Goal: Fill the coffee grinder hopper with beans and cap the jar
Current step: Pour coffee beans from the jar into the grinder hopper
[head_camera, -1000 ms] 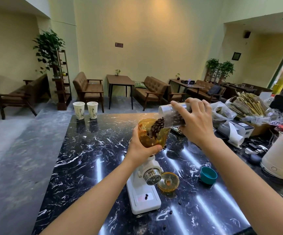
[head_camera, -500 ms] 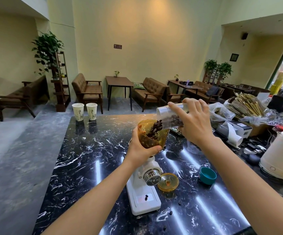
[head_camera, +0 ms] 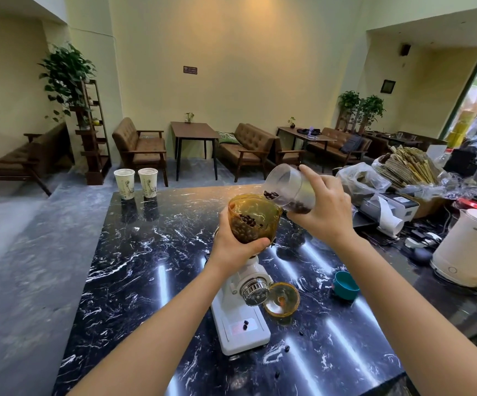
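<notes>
Since the earlier frame, the jar (head_camera: 291, 190) has tipped back from its steep pour, its mouth lifted above the hopper (head_camera: 254, 217) rim, and the stream of beans (head_camera: 247, 221) has stopped. Right hand (head_camera: 324, 210) is wrapped around the jar's base, holding it tilted with its open mouth toward the hopper; a few beans lie at its lower side. Left hand (head_camera: 235, 241) is clasped around the amber hopper, which sits atop the white grinder (head_camera: 241, 315) on the marble counter (head_camera: 145, 267). Hopper lid (head_camera: 282, 299) lies just beside the grinder; the teal cap (head_camera: 345, 284) lies farther right. Loose beans dot the grinder base and counter.
</notes>
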{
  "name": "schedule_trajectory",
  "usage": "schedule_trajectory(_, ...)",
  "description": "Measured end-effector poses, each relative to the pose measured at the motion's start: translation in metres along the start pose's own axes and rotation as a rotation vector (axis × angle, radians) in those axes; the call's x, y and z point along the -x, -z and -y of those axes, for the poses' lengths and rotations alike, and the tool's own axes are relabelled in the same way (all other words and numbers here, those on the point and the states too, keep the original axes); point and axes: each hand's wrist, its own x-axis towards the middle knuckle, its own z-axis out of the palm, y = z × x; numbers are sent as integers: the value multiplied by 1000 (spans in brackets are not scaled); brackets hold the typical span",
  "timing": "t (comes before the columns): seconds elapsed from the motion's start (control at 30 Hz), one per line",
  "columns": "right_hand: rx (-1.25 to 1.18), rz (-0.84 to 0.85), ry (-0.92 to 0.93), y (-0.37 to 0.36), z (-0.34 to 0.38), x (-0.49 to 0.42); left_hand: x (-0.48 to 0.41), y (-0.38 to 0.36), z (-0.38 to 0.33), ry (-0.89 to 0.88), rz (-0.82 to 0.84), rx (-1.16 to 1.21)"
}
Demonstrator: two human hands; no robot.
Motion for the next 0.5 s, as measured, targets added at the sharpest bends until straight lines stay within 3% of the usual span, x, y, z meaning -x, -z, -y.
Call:
schedule_trajectory(0.17, -557, 11, -319, -16, -33, 31, 0, -1, 1, -6, -14, 26)
schedule_trajectory(0.23, -668, 4, -460, -27, -63, 54, -1, -1, 2, -4, -14, 57)
schedule_trajectory(0.5, -533, 20, -835, -76, -194, 179, 1, -3, 0, 43, -49, 158)
